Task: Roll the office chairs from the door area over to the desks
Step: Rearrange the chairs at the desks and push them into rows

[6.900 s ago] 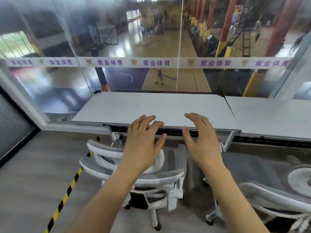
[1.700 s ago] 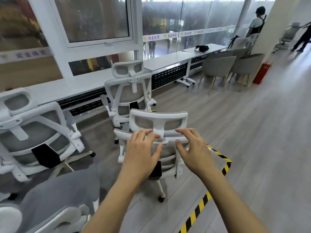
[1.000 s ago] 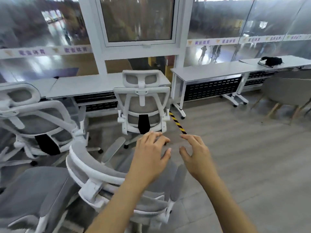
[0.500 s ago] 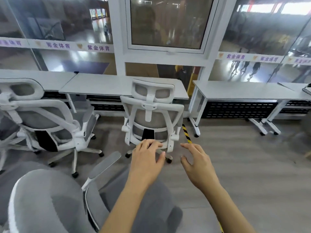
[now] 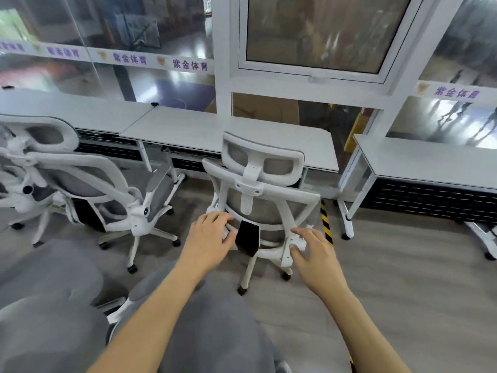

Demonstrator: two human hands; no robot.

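This is an office workspace, set right alongside an indoor sports hall. White tables (image 5: 228, 130) run end to end along a glass wall (image 5: 80, 76). White-framed mesh office chairs (image 5: 262, 168) stand in front of them on castor bases, headrests and all. There's a grey wood-look floor (image 5: 403, 278) underfoot, with a strip of black-and-yellow tape (image 5: 325, 219) on it. Through the glass, a shiny court and a basketball backboard (image 5: 142, 36). A white band with purple characters (image 5: 161, 61) runs across the panes, and a white-framed window (image 5: 317, 30) sits above the middle table.
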